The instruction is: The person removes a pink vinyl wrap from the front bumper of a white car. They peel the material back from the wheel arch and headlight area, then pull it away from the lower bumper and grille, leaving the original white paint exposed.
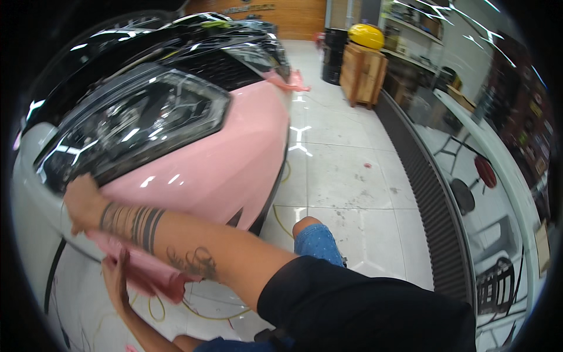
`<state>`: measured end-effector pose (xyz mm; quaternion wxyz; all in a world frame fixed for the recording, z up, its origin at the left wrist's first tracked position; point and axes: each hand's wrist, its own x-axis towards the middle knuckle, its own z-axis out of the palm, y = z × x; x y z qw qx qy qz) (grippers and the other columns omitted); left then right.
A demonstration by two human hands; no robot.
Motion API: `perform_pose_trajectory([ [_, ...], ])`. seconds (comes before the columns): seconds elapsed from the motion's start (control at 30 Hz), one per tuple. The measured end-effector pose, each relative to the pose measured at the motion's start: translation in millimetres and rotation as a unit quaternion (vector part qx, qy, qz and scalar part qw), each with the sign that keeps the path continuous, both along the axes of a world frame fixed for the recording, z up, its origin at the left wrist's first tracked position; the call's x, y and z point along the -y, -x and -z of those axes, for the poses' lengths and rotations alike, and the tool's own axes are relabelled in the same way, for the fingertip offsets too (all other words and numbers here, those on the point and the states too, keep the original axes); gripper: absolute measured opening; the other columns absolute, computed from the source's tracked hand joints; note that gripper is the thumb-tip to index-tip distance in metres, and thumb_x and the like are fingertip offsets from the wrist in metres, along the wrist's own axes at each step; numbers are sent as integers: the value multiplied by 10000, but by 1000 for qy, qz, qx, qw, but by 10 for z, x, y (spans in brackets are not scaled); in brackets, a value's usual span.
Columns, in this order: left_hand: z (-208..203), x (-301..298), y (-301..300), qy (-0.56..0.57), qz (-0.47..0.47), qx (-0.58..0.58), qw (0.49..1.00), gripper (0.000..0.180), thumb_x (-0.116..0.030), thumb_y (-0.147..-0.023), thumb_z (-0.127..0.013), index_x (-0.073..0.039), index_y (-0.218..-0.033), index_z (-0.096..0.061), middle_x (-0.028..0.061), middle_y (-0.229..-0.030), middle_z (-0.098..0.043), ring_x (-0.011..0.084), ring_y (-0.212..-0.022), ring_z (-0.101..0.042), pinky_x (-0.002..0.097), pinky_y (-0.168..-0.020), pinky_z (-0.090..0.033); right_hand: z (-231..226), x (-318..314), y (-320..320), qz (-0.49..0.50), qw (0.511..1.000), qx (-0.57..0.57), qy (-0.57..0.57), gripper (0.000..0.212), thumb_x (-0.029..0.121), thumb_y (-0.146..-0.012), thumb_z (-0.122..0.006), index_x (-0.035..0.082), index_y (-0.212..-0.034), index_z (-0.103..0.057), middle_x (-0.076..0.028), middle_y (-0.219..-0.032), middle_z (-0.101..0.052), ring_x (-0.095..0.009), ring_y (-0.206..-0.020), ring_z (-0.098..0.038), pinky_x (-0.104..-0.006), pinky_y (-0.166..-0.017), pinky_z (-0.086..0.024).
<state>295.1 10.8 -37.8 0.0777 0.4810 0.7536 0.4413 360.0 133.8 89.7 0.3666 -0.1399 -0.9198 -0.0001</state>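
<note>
A car's front corner is covered in pink vinyl film (223,158) below the dark headlight (135,126). My right hand (82,204), on a tattooed forearm that crosses from the lower right, grips the film's edge at the headlight's lower left corner, against the white bodywork (32,199). My left hand (114,280) is just below it and holds the loose, bunched flap of film (155,280) hanging under the bumper. My knee in blue shorts (316,240) is bent next to the bumper.
A yellow cable (202,311) loops on the white tiled floor under the car. A dark floor grate (422,176) runs along a white car (498,170) on the right. At the back stand a wooden crate (363,73) with a yellow object (366,35) and black barrels (334,56).
</note>
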Motion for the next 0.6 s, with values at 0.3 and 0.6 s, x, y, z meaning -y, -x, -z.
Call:
perform_pose_trajectory([
  [0.3, 280, 84, -286, -75, 23, 226, 971, 501, -233, -880, -578, 43, -1255, -392, 131, -1146, -518, 191, -999, -521, 302, -858, -423, 435, -53, -331, -83, 987, -130, 39, 95, 147, -572, -606, 69, -521, -588, -137, -555, -569, -292, -556, -577, -410, -537, -426],
  [0.6, -201, 136, -709, 101, 73, 237, 964, 219, -77, -773, -493, 35, -898, -634, 266, -849, -615, 350, -798, -623, 421, -698, -478, 123, 303, -840, -55, 945, 74, 314, 333, 314, -791, -628, -1, -685, -610, -173, -614, -566, -314, -528, -550, -393, -507, -415],
])
